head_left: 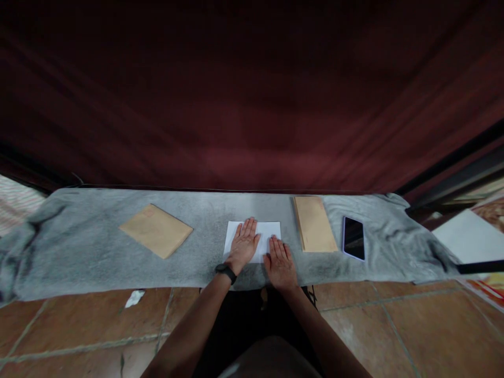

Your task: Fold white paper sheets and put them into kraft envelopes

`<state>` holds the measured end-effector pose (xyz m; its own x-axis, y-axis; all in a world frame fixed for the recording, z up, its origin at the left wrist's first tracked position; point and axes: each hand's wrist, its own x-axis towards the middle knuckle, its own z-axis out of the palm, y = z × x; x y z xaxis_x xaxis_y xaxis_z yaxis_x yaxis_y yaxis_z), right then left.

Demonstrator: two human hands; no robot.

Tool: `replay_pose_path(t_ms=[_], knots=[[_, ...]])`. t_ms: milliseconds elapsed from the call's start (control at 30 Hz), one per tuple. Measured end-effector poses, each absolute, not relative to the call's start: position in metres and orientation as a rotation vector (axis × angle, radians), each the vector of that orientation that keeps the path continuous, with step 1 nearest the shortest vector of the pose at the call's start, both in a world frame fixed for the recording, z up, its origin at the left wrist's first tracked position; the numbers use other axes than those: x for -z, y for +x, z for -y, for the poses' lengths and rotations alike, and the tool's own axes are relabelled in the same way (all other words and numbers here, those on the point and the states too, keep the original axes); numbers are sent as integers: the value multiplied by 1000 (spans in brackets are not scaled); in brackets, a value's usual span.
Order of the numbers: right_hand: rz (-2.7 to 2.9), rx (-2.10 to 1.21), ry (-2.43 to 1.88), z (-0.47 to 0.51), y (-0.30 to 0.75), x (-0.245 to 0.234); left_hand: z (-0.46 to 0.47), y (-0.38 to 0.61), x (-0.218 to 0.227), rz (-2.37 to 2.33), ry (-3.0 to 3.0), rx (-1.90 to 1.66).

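A white sheet of paper [268, 232] lies in the middle of a grey cloth [90, 247]. My left hand [243, 244] rests flat on the sheet with its fingers stretched out; a black watch sits on that wrist. My right hand [280, 262] lies flat too, fingers on the sheet's lower right corner and palm on the cloth. Neither hand holds anything. A brown envelope [156, 230] lies to the left of the sheet. A stack of brown envelopes [314, 223] lies to the right.
A dark phone [353, 237] lies face up right of the stack. A dark red curtain [252, 94] hangs behind the cloth. Brown floor tiles [79, 331] run in front, with a scrap of white paper [134, 298] on them. White and coloured sheets [472, 236] lie at the far right.
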<state>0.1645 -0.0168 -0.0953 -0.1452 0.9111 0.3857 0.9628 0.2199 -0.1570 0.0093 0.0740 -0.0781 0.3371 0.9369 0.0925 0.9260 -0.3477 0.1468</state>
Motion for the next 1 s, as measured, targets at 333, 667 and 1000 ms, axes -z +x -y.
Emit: replay_pose_path(t_ms=[333,667,1000], knots=[[2130,161,-1740,18,165,94,-37,-5,80,-1602,2657,-331],[2140,-18,-1737,15,161,82,10,-33,69,-1359,2775,-389],[2409,-262,-1349,-2,140,74,30,-41,66,-1299,2729,-486]])
